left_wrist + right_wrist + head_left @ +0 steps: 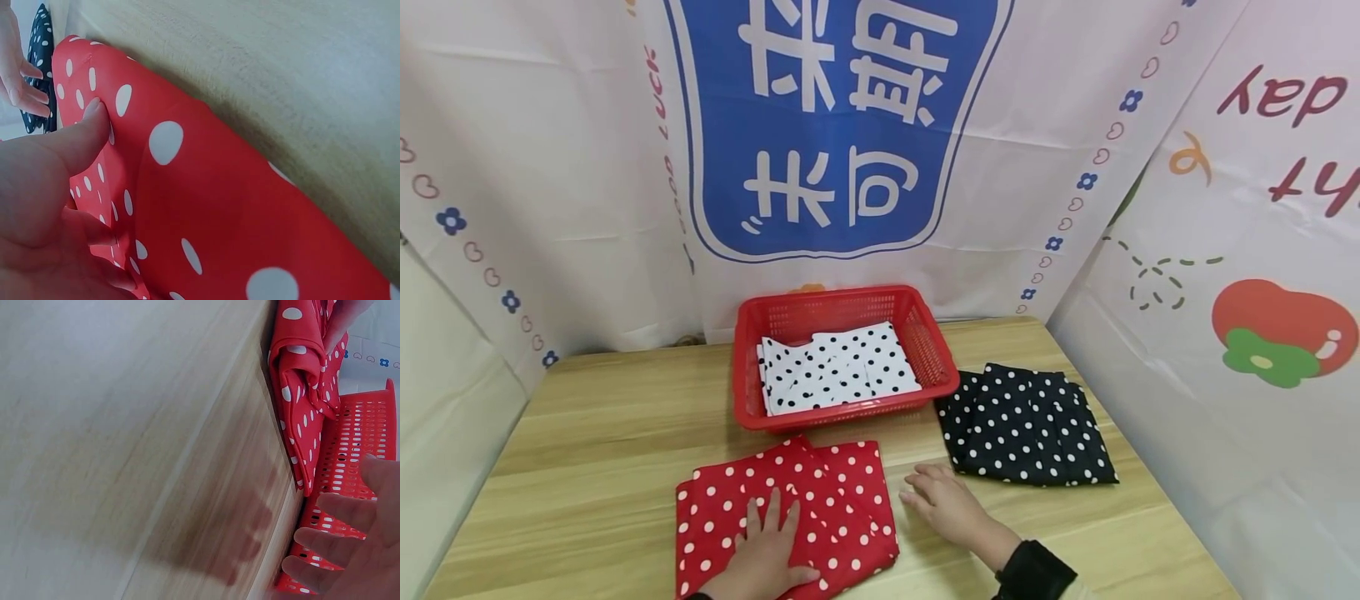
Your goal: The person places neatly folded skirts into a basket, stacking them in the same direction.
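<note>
Now your left hand (pixel 767 554) lies flat, fingers straight, on the folded red cloth (pixel 786 517) at the table's (pixel 587 467) near edge, while your right hand (pixel 943 504) rests open just right of it, holding nothing.

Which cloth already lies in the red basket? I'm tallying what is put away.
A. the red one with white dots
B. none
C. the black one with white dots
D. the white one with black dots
D: the white cloth with black dots lies folded inside the red basket, while the red cloth and the black cloth lie on the wooden table.
</note>
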`<move>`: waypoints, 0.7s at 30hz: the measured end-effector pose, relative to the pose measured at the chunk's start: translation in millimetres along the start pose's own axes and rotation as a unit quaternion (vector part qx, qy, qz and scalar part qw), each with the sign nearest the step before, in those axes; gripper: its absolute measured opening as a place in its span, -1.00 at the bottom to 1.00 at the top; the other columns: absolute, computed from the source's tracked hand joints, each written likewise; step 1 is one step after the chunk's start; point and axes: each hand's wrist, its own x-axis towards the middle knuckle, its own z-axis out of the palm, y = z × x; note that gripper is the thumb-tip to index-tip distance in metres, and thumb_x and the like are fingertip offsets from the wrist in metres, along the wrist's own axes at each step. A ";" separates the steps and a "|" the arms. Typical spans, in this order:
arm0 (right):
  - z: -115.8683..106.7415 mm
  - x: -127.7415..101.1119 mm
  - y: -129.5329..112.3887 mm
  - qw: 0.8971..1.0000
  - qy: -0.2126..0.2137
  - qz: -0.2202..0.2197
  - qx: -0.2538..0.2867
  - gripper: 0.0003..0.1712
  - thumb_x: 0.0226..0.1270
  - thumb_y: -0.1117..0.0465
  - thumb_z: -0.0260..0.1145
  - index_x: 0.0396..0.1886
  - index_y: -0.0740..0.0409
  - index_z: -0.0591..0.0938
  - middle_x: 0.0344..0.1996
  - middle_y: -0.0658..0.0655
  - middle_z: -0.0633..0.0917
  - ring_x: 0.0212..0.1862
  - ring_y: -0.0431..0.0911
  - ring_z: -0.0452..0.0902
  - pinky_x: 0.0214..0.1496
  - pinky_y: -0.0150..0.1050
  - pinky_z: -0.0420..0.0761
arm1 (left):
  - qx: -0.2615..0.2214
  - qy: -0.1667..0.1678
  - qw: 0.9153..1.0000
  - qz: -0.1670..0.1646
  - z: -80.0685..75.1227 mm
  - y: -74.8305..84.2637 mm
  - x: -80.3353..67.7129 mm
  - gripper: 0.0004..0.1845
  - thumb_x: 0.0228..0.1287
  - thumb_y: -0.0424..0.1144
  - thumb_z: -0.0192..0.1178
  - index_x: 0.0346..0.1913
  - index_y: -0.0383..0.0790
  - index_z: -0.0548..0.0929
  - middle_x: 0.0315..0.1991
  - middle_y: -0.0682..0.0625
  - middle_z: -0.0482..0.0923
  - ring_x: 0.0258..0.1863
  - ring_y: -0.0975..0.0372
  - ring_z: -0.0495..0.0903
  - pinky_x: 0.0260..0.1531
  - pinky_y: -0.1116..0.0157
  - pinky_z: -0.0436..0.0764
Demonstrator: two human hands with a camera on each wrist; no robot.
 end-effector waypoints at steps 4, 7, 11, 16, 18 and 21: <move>0.2 -0.5 0.7 1.000 -0.001 0.004 -0.004 -0.59 0.43 0.04 0.19 0.01 0.27 0.66 0.10 0.32 0.58 0.16 0.18 0.46 0.19 0.17 0.42 | 0.004 -0.003 1.000 -0.002 0.3 1.8 1.8 0.08 -0.18 0.03 0.54 0.38 -0.44 0.28 0.41 -0.49 -0.08 0.31 -0.50 -0.22 0.10 -0.46 0.06; 0.2 -0.9 0.8 1.000 -0.002 0.008 -0.003 -0.60 0.43 0.05 0.19 0.01 0.27 0.66 0.10 0.31 0.59 0.16 0.19 0.46 0.19 0.18 0.42 | 0.005 0.000 1.000 0.003 0.8 2.2 3.4 0.10 -0.21 0.03 0.56 0.38 -0.44 0.28 0.41 -0.49 -0.07 0.31 -0.50 -0.21 0.11 -0.45 0.07; 1.0 -0.9 1.0 1.000 -0.003 0.010 -0.004 -0.61 0.43 0.06 0.20 0.00 0.27 0.66 0.09 0.31 0.59 0.16 0.19 0.45 0.19 0.20 0.41 | 0.007 -0.001 1.000 0.009 2.0 4.7 5.7 0.10 -0.20 0.03 0.55 0.38 -0.44 0.28 0.41 -0.49 -0.06 0.31 -0.50 -0.20 0.11 -0.45 0.09; 2.4 -1.6 3.3 1.000 -0.003 0.008 -0.008 -0.60 0.43 0.04 0.20 0.00 0.27 0.67 0.08 0.31 0.59 0.15 0.18 0.46 0.20 0.18 0.42 | 0.012 0.000 1.000 0.013 2.9 12.2 7.4 0.07 -0.15 0.03 0.54 0.38 -0.44 0.28 0.41 -0.48 -0.05 0.31 -0.49 -0.20 0.08 -0.46 0.11; 2.7 -2.1 4.2 1.000 -0.004 0.008 -0.009 -0.60 0.43 0.03 0.19 -0.01 0.27 0.67 0.08 0.30 0.60 0.15 0.17 0.46 0.21 0.17 0.41 | 0.013 0.003 1.000 0.015 3.4 14.6 8.0 0.06 -0.16 0.02 0.54 0.38 -0.44 0.29 0.41 -0.48 -0.04 0.31 -0.50 -0.20 0.07 -0.46 0.11; 2.5 -2.9 4.9 1.000 -0.005 0.010 -0.007 -0.59 0.44 0.02 0.19 -0.01 0.27 0.67 0.08 0.31 0.59 0.16 0.17 0.46 0.22 0.16 0.40 | 0.013 0.006 1.000 0.016 4.2 17.8 8.5 0.06 -0.16 0.02 0.54 0.38 -0.44 0.29 0.41 -0.48 -0.04 0.31 -0.50 -0.20 0.07 -0.47 0.09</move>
